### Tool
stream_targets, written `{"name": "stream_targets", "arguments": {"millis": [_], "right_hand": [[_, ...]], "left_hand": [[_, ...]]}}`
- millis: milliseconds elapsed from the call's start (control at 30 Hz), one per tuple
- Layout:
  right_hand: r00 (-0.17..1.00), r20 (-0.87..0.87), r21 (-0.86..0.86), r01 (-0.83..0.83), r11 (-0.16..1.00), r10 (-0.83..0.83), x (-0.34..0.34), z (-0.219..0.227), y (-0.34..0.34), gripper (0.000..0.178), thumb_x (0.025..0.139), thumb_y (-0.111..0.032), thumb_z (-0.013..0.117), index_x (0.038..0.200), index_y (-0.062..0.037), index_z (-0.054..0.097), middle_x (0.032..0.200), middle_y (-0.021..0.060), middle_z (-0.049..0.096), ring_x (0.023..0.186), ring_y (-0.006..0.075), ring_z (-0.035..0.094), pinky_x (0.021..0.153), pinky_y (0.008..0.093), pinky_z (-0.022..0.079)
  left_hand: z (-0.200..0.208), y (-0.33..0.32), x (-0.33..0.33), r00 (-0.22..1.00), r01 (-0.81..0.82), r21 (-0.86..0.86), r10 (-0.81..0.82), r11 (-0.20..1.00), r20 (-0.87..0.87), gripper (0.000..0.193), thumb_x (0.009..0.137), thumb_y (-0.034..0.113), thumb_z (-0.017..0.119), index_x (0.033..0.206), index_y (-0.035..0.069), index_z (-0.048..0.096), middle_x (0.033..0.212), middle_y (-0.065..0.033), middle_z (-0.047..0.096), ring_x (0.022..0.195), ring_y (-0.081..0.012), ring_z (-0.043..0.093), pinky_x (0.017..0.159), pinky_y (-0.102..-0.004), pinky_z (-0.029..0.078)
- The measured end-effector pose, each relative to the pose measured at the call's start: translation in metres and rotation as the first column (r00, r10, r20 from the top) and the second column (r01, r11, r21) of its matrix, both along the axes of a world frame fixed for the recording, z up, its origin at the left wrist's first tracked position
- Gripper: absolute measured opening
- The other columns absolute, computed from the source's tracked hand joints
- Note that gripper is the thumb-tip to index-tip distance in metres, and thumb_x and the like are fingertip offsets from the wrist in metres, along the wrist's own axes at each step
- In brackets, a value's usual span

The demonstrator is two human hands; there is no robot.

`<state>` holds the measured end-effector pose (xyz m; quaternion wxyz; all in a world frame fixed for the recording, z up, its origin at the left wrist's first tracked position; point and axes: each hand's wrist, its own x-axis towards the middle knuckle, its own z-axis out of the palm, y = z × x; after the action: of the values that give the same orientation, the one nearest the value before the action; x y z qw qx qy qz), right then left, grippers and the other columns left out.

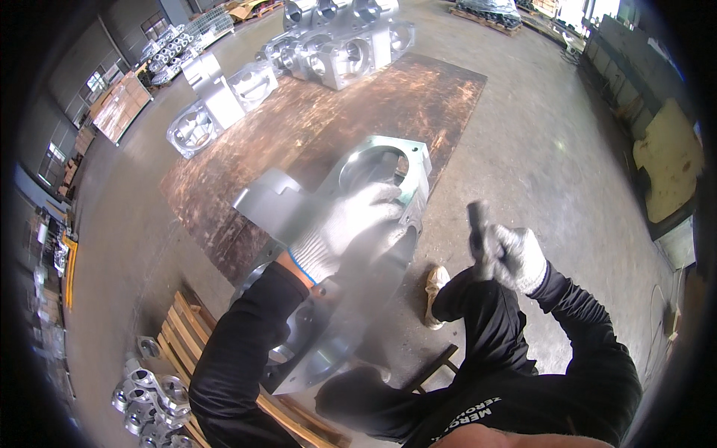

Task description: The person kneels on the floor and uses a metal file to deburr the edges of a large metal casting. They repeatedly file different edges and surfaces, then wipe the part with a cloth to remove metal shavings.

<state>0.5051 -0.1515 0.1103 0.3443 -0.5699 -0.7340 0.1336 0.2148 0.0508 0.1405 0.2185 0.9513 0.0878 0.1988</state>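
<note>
A large silver metal casting (423,175) lies across the table's near end, a wide round opening at its far end. On top of it is my left hand (351,228) in a white knit glove, its fingers bent over the metal beside the opening. Out to the right, apart from the casting, my gloved right hand (519,257) is closed round a dark cylindrical tool (478,224) that points up and away. Blur hides the tool's exact kind. My left forearm covers part of the casting's near end.
Several similar castings (328,63) stand at the far end of the worn brown tabletop (291,134). At lower left are a slatted wooden pallet (183,328) and a pile of smaller metal parts (149,399). A wrapped crate (119,108) stands far left; dark panels line the right.
</note>
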Motion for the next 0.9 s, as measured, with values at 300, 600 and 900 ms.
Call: {"name": "stream_targets", "arguments": {"millis": [300, 600, 900], "right_hand": [[0.941, 0.237, -0.021, -0.245, 0.969, 0.243, -0.022, 0.003, -0.002, 0.033, 0.077, -0.007, 0.071, 0.109, -0.0101, 0.066, 0.078, 0.0071, 0.061, 0.064, 0.0308, 0.064, 0.055, 0.0403, 0.051], [0.942, 0.283, 0.057, -0.206, 0.977, 0.181, -0.024, 0.014, -0.005, 0.033, 0.076, -0.004, 0.071, 0.109, -0.0088, 0.066, 0.076, 0.0085, 0.059, 0.063, 0.0309, 0.064, 0.056, 0.0409, 0.051], [0.946, 0.272, 0.002, -0.184, 0.983, 0.177, -0.025, 0.011, -0.007, 0.040, 0.076, -0.009, 0.070, 0.115, -0.0136, 0.064, 0.083, 0.0085, 0.063, 0.066, 0.0312, 0.066, 0.053, 0.0411, 0.052]], "left_hand": [[0.007, -0.002, 0.002, 1.000, -0.021, -0.018, 0.021, 1.000, 0.011, 0.032, 0.089, 0.006, 0.065, 0.120, 0.009, 0.070, 0.140, -0.0110, 0.060, 0.131, -0.0292, 0.059, 0.107, -0.0367, 0.050], [0.006, -0.005, -0.001, 0.998, -0.050, 0.005, 0.049, 0.999, 0.042, 0.032, 0.088, 0.007, 0.065, 0.120, 0.010, 0.070, 0.139, -0.0113, 0.061, 0.131, -0.0295, 0.058, 0.107, -0.0378, 0.049], [0.000, 0.000, -0.001, 0.997, -0.041, 0.012, 0.040, 0.999, 0.065, 0.035, 0.085, 0.007, 0.067, 0.120, 0.009, 0.070, 0.138, -0.0119, 0.060, 0.131, -0.0315, 0.058, 0.108, -0.0374, 0.048]]}}
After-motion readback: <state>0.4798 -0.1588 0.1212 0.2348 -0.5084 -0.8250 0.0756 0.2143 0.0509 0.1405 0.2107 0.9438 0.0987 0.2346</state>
